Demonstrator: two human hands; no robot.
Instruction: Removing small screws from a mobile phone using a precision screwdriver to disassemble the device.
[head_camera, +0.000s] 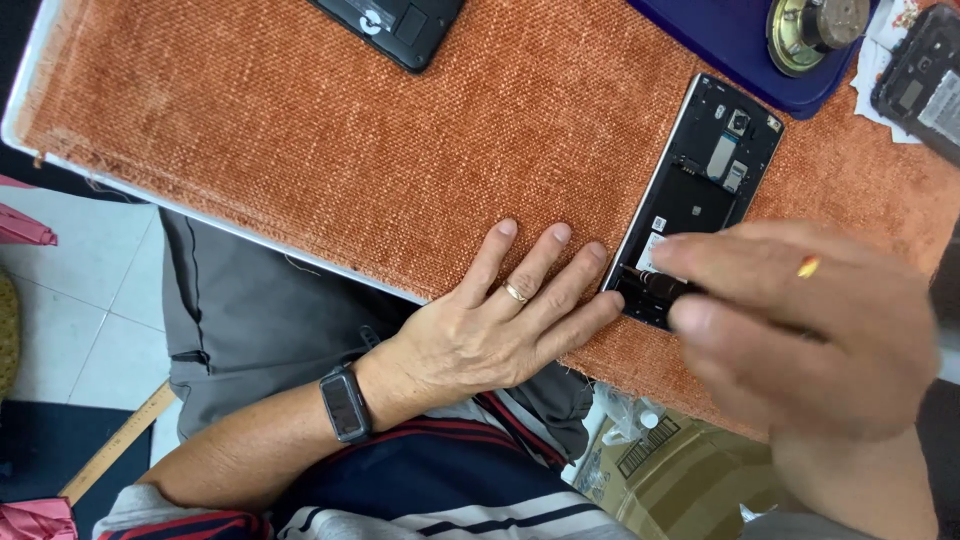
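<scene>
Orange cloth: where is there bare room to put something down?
The widest free patch of the orange cloth lies between the black phone at the top edge, the left hand and the opened phone. The upper right corner is crowded.

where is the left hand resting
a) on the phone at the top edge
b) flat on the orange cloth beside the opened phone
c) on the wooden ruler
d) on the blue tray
b: the left hand lies flat, fingers spread, on the orange cloth, its fingertips against the opened phone.
</scene>
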